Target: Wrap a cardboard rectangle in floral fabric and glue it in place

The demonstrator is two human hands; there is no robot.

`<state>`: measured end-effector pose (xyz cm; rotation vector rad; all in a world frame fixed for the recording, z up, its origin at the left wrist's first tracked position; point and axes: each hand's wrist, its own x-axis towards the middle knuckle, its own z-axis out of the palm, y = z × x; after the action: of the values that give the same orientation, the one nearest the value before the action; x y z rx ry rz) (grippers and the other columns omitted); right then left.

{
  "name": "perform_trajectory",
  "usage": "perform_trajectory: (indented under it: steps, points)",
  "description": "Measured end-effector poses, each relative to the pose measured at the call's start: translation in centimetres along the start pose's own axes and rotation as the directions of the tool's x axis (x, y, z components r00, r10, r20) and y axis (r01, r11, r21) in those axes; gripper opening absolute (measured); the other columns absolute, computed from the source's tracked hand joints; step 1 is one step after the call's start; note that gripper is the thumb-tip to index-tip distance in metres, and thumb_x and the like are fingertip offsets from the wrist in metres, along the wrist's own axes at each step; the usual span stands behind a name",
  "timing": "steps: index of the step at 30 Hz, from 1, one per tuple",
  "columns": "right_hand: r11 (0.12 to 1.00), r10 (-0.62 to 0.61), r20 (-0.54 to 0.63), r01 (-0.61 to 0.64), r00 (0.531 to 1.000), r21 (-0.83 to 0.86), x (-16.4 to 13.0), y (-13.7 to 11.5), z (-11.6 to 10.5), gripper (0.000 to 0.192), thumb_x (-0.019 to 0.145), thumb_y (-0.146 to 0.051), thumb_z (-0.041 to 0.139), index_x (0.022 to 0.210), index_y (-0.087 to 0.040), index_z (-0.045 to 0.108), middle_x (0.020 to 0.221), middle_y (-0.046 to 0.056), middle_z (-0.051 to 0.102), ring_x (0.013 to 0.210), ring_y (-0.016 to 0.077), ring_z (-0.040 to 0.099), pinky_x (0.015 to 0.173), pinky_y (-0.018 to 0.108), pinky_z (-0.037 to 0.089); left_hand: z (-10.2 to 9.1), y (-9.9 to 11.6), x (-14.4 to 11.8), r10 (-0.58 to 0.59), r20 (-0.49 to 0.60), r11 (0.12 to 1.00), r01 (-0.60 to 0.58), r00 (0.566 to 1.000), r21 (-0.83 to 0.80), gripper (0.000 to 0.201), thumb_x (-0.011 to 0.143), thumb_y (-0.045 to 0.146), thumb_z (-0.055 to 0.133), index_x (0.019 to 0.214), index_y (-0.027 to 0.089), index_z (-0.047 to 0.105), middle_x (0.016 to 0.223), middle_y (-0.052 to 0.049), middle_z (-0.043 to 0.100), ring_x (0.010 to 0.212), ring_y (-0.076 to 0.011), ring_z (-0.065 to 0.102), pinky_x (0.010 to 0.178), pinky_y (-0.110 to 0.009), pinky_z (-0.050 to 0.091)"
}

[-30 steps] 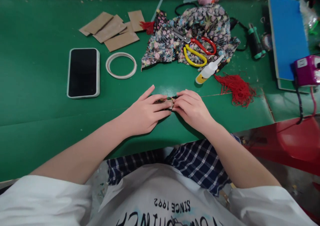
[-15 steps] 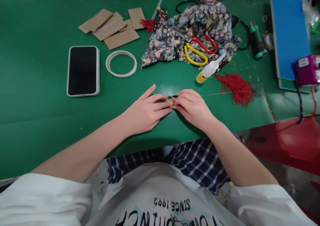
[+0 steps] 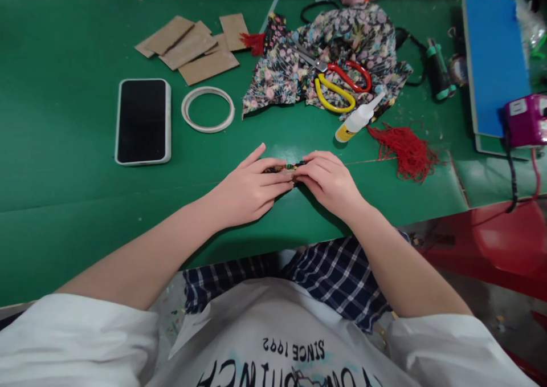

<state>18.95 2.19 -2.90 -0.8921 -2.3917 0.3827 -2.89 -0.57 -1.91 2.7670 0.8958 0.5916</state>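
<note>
Left hand (image 3: 248, 190) and right hand (image 3: 329, 183), fingers pinching 1 small patterned piece (image 3: 287, 167) (mostly hidden), green table (image 3: 64, 204)

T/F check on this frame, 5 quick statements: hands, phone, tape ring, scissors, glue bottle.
1. Both hands press on one small dark piece at the table's near edge. True: left hand and right hand meet over the small piece.
2. The phone lies screen down. False: the phone shows its dark screen, facing up.
3. The tape ring sits right of the phone. True: tape ring.
4. The scissors lie on bare green table. False: the scissors rest on the floral fabric.
5. The glue bottle stands upright. False: the glue bottle lies on its side.
</note>
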Motion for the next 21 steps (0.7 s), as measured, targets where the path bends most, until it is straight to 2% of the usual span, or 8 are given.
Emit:
perform_trajectory:
  steps: [3, 7, 11, 15, 21]
  points:
    - [0.999, 0.009, -0.082, -0.006, 0.997, 0.034, -0.2, -0.2, -0.3, 0.018, 0.087, -0.016, 0.048, 0.094, -0.022, 0.063, 0.092, 0.003, 0.069, 0.103, 0.0190, 0.057, 0.091, 0.040, 0.047, -0.2, 0.0, 0.1, 0.004, 0.026, 1.000, -0.003, 1.000, -0.014, 0.031, 0.087, 0.016, 0.045, 0.115, 0.020, 0.057, 0.120, -0.001, 0.061, 0.120, -0.0250, 0.046, 0.110, -0.059, 0.020]
    - [1.000, -0.006, -0.208, 0.004, 0.978, -0.008, -0.8, -0.7, -1.1, 0.025, 0.083, -0.009, 0.047, 0.091, -0.024, 0.066, 0.108, 0.004, 0.065, 0.113, 0.0212, 0.051, 0.095, 0.045, 0.045, -0.5, 0.1, 0.3, -0.092, 0.068, 0.994, 0.096, 0.993, -0.059, 0.039, 0.085, 0.013, 0.042, 0.123, 0.016, 0.050, 0.116, -0.007, 0.062, 0.120, -0.0228, 0.047, 0.110, -0.058, 0.022]
    - [0.998, -0.057, -0.148, 0.051, 0.987, -0.043, -1.2, -1.0, -0.9, 0.029, 0.082, -0.006, 0.046, 0.080, -0.025, 0.068, 0.105, 0.003, 0.065, 0.113, 0.0215, 0.050, 0.093, 0.044, 0.046, -0.5, 0.1, 0.3, -0.064, 0.067, 0.996, 0.068, 0.996, -0.057, 0.037, 0.083, 0.010, 0.043, 0.117, 0.016, 0.054, 0.114, -0.006, 0.063, 0.122, -0.0232, 0.044, 0.110, -0.057, 0.021]
    - [0.995, -0.077, -0.096, 0.071, 0.992, -0.065, -1.1, -1.0, -0.4, 0.027, 0.083, -0.008, 0.047, 0.078, -0.023, 0.069, 0.103, 0.003, 0.065, 0.111, 0.0213, 0.051, 0.091, 0.041, 0.048, -0.3, -0.1, 0.1, -0.008, 0.049, 0.999, 0.010, 0.999, -0.037, 0.028, 0.084, 0.012, 0.045, 0.106, 0.019, 0.061, 0.119, -0.003, 0.062, 0.123, -0.0237, 0.044, 0.111, -0.057, 0.020]
    - [0.999, -0.013, -0.064, 0.010, 0.998, -0.044, -0.9, -1.0, -0.1, 0.029, 0.082, -0.007, 0.045, 0.080, -0.023, 0.070, 0.104, 0.004, 0.064, 0.115, 0.0226, 0.048, 0.095, 0.043, 0.046, -0.2, -0.2, 0.1, -0.014, 0.030, 0.999, 0.015, 0.999, -0.032, 0.029, 0.086, 0.013, 0.042, 0.106, 0.018, 0.062, 0.118, -0.003, 0.063, 0.120, -0.0245, 0.046, 0.109, -0.059, 0.023]
